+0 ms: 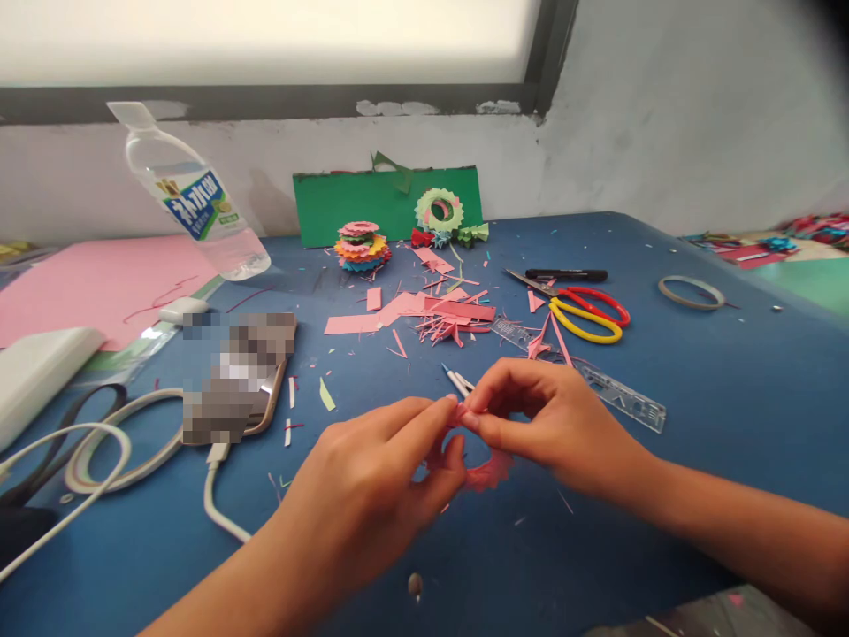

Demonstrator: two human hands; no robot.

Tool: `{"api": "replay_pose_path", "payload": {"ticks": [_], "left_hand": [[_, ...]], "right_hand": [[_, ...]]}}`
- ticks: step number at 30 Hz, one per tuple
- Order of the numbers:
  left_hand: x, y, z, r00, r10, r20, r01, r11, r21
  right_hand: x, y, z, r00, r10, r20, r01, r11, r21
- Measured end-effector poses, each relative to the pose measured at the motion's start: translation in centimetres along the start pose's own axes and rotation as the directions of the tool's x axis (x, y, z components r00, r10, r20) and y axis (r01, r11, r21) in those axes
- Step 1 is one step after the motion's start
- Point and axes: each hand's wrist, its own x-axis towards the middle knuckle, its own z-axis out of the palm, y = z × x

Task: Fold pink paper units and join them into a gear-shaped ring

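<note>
Between my two hands is a pink zigzag-edged paper ring (489, 473), held a little above the blue table. My left hand (381, 460) is closed on the ring's left and upper side, its fingers covering part of it. The thumb and fingertips of my right hand (540, 411) pinch the ring at its top, meeting the left fingertips. Just behind the fingertips a blue-and-white pen-like tool (455, 379) lies on the table, its lower end hidden. A clear plastic ruler (620, 395) lies beyond my right hand, partly covered by it.
Pink paper scraps (411, 310) are scattered mid-table. Scissors (587, 311), a black pen (566, 274) and a tape roll (691, 293) lie right. Finished paper rings (363, 248) stand before a green board (325, 208). Left are a bottle (199, 199), a phone (275, 389) and cables (212, 495).
</note>
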Motion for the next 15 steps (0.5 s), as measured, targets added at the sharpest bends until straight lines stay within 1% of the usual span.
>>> {"api": "replay_pose_path", "payload": {"ticks": [4,8,11,15], "left_hand": [[-0.01,-0.27,0.03,1.000,0.005,-0.016,-0.006,1.000,-0.026],[-0.16,-0.28,0.06,0.998,0.023,-0.056,-0.023,1.000,-0.005],[-0.19,-0.26,0.03,0.996,0.054,-0.065,-0.052,0.998,0.029],[-0.20,-0.25,0.09,0.997,0.066,-0.044,-0.065,0.997,0.033]], "right_hand": [[0.01,0.04,0.07,0.999,0.018,-0.028,-0.014,0.991,0.136],[0.04,0.00,0.25,0.999,0.036,-0.032,-0.029,0.980,0.198],[0.13,0.11,0.20,0.998,0.059,-0.012,-0.055,0.978,0.202],[0.36,0.20,-0.14,0.994,0.100,0.040,-0.105,0.983,0.153]]}}
